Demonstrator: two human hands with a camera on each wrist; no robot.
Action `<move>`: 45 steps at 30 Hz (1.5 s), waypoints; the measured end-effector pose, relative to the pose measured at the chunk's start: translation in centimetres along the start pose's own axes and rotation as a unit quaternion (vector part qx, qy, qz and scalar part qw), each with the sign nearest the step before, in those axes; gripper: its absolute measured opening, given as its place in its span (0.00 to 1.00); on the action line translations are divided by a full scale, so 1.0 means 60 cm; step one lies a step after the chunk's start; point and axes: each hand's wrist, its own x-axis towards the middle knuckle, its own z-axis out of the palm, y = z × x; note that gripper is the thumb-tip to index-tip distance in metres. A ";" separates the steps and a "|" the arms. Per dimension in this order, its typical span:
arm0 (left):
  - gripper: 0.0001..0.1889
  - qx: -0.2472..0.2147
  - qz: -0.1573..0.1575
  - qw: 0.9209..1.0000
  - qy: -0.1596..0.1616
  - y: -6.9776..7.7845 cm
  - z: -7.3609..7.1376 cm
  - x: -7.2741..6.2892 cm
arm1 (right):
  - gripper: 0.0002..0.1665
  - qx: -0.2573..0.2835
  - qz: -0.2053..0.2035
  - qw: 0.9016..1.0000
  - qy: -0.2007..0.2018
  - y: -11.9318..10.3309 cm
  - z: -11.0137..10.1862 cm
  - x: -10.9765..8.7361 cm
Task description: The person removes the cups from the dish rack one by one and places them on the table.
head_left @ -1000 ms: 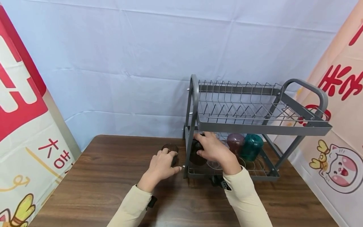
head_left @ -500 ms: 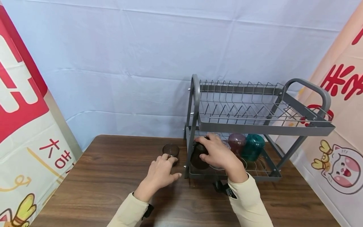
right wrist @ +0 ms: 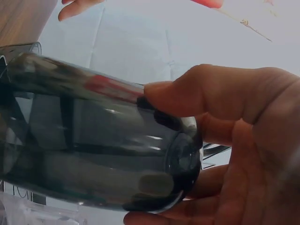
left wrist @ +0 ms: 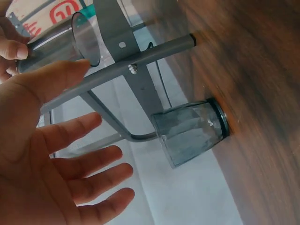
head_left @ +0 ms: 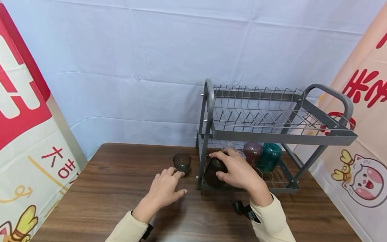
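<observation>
Head view: the right hand (head_left: 240, 168) was clamped on the base end of a dark glass tumbler (head_left: 214, 174), mouth downward, at the dish rack's (head_left: 284, 137) eight o'clock. The left hand (head_left: 163, 190) had its fingers apart; a small smoky glass (head_left: 182, 160) stood upright on the table (head_left: 121, 191) at its one o'clock.

hands (head_left: 164, 188) (head_left: 240, 169): 2 | dark glasses (head_left: 182, 163) (head_left: 214, 174): 2 | purple glass (head_left: 252, 151): 1 | teal glass (head_left: 269, 157): 1 | rack (head_left: 284, 136): 1

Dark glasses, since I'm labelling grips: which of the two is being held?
The larger dark glass, in the right hand; the smaller dark glass stands unheld on the table, beside the rack.
</observation>
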 end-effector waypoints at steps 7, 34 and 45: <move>0.27 -0.081 0.003 0.997 0.020 0.001 0.001 -0.014 | 0.32 0.006 0.000 1.000 0.016 -0.009 -0.001 -0.021; 0.33 -0.513 0.002 0.858 -0.002 0.004 -0.006 -0.035 | 0.34 0.182 -0.035 0.976 0.117 0.002 0.049 -0.060; 0.36 -0.565 0.040 0.823 0.031 -0.016 0.026 -0.025 | 0.33 0.347 -0.002 0.925 0.156 -0.032 0.072 -0.063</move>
